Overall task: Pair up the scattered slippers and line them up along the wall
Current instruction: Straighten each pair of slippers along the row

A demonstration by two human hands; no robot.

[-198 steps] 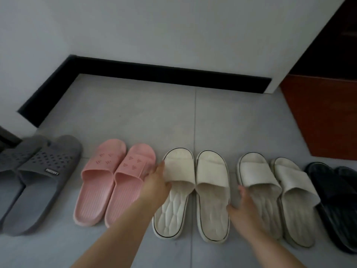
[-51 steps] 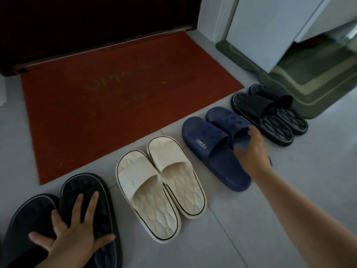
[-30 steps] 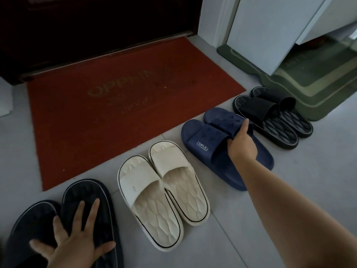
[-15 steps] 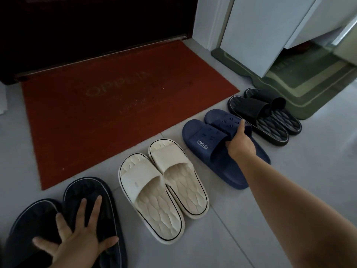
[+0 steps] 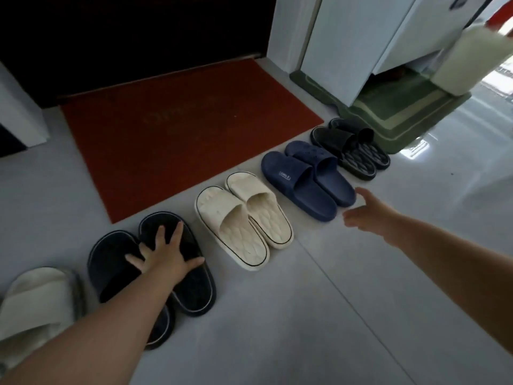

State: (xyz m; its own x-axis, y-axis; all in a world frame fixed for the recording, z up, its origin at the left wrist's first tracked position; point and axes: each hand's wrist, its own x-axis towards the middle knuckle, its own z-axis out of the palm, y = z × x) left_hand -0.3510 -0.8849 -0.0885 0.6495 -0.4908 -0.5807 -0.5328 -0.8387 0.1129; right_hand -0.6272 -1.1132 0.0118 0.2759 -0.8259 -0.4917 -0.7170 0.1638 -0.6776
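Note:
Slipper pairs stand in a slanted row on the grey floor. A black pair (image 5: pixel 191 290) lies lower left, and my left hand (image 5: pixel 162 258) rests flat on it with fingers spread. To its right comes a cream pair (image 5: pixel 244 218), then a navy pair (image 5: pixel 308 184), then a dark patterned pair (image 5: pixel 352 148) farthest away. One cream slipper (image 5: pixel 36 298) shows at the left edge. My right hand (image 5: pixel 366 215) hovers open just right of the navy pair's heels, touching nothing.
A red doormat (image 5: pixel 172 134) lies behind the row, in front of a dark door (image 5: pixel 125 37). A green mat (image 5: pixel 402 112) sits at the right under a white cabinet (image 5: pixel 347 45). Grey tile floor (image 5: pixel 305 315) spreads in front.
My right hand has let go of the navy slipper and pulled back to the right. The view has shifted back, bringing the cream slipper at the left into sight. My left hand stays on the black pair.

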